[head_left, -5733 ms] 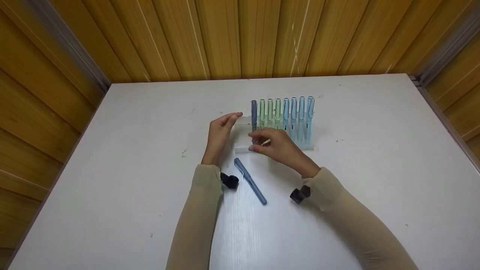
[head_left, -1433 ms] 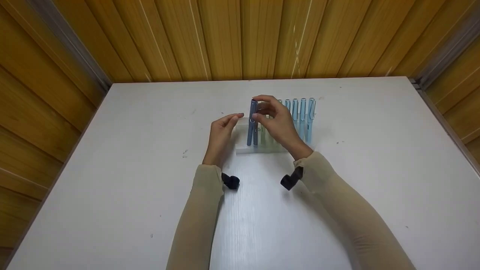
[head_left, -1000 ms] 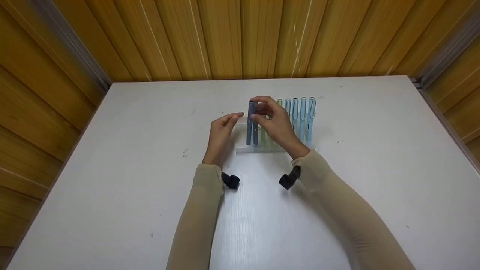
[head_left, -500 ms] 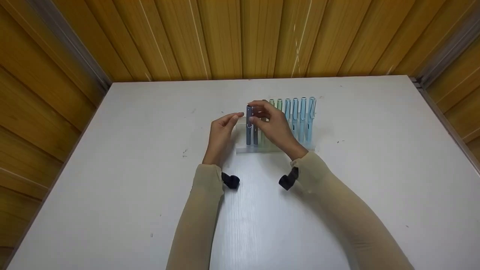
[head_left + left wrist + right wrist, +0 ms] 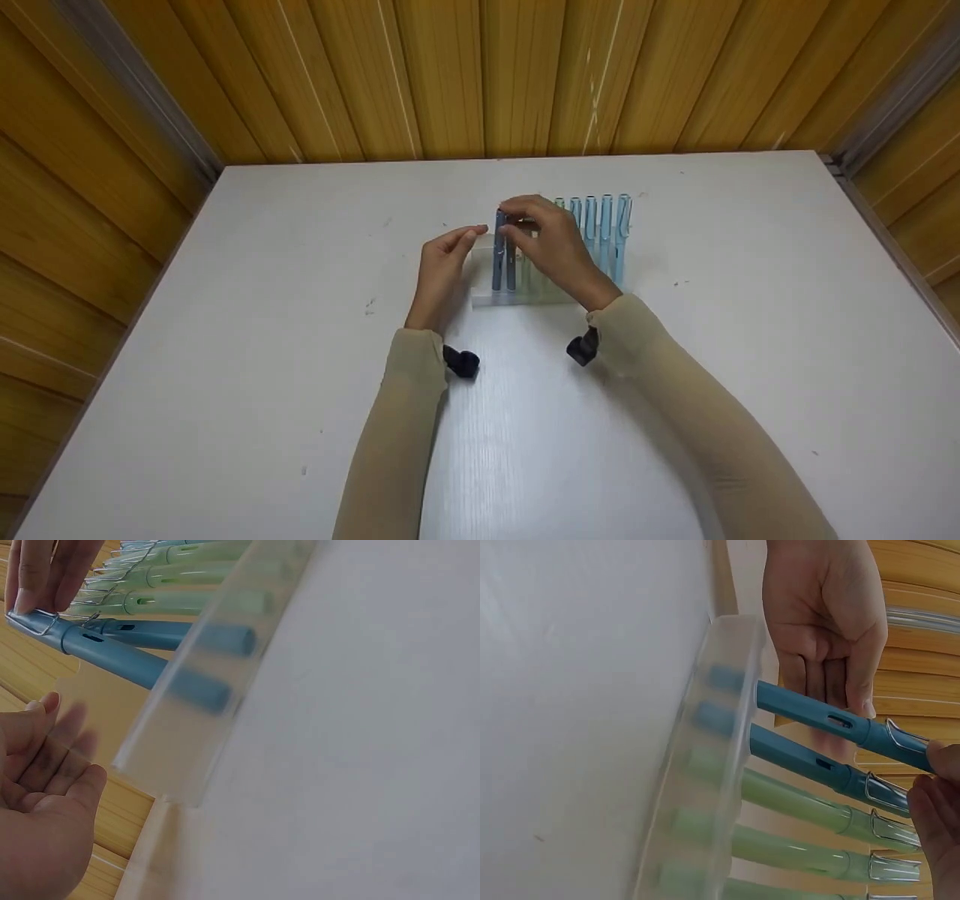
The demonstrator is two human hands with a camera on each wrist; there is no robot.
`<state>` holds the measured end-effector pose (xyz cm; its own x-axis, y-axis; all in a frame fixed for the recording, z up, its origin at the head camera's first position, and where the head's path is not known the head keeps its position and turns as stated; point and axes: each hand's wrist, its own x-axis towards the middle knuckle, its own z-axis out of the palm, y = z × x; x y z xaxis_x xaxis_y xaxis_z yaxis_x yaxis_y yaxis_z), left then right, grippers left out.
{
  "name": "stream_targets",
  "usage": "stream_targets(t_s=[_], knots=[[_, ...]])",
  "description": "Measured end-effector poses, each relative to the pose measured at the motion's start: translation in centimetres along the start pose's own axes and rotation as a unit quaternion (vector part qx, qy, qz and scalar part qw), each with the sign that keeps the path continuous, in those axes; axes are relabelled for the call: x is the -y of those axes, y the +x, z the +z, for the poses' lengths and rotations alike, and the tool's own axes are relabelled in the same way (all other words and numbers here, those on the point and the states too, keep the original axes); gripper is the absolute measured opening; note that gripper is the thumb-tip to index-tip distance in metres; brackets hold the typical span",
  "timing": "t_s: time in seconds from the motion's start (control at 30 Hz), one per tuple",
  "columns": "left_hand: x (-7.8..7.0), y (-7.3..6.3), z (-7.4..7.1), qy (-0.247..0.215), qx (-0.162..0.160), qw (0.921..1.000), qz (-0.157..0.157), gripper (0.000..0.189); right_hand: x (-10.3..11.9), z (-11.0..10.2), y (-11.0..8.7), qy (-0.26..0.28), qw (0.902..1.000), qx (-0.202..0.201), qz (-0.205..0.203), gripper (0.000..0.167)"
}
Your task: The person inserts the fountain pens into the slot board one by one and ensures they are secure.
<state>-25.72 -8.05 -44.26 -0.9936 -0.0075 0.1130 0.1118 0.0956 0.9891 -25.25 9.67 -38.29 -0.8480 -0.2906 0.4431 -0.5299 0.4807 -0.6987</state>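
Near the middle of the table stands a clear pen stand (image 5: pixel 486 298) with a row of upright capped pens. My right hand (image 5: pixel 555 240) holds the cap end of the leftmost dark blue pen (image 5: pixel 802 709), thumb and fingers at its clip. The lower end of that pen sits in the stand's base ledge, blurred through the plastic. A second dark blue pen (image 5: pixel 142 633) stands right beside it. My left hand (image 5: pixel 444 274) grips the stand's left edge, with some fingers showing faintly through the clear back panel and the thumb in front.
To the right in the same row come green pens (image 5: pixel 795 799), partly behind my right hand in the head view, then several light blue pens (image 5: pixel 606 225). The white table (image 5: pixel 262 337) meets a wood-slatted wall (image 5: pixel 517 75) at the back.
The dark blue pen that lay on the table earlier now stands leftmost in the stand; its top came down as my right hand lowered it. My left hand has stayed in place.
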Motion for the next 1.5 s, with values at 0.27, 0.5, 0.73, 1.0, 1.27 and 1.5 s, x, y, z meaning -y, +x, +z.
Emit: stream_targets(t_s=[0.27, 0.5, 0.73, 1.0, 1.27, 1.5], knots=[[0.1, 0.0, 0.0, -0.003, -0.002, 1.0000, -0.003, 0.032, 0.1, -0.3, 0.5, -0.101, 0.9930, 0.020, -0.058, 0.029], [0.2, 0.1, 0.1, -0.003, -0.007, 0.9999, -0.009, 0.028, 0.0, -0.2, 1.0, -0.129, 0.9877, 0.023, -0.085, 0.027], [-2.0, -0.8, -0.1, -0.007, 0.007, 0.9996, -0.026, 0.030, -0.6, 0.0, 1.3, -0.130, 0.9894, 0.022, -0.062, 0.029], [-1.6, -0.6, -0.1, -0.004, 0.010, 0.9995, -0.030, 0.031, -0.7, 0.4, 1.3, -0.155, 0.9868, 0.018, -0.045, 0.032], [0.1, 0.2, 0.0, -0.003, -0.002, 1.0000, -0.008, 0.030, -0.5, 0.6, 1.4, -0.174, 0.9842, 0.011, -0.033, 0.032], [0.0, 0.1, 0.0, 0.012, -0.004, 0.9999, -0.001, 0.030, -0.6, 0.8, 1.4, -0.185, 0.9824, 0.006, -0.021, 0.032]])
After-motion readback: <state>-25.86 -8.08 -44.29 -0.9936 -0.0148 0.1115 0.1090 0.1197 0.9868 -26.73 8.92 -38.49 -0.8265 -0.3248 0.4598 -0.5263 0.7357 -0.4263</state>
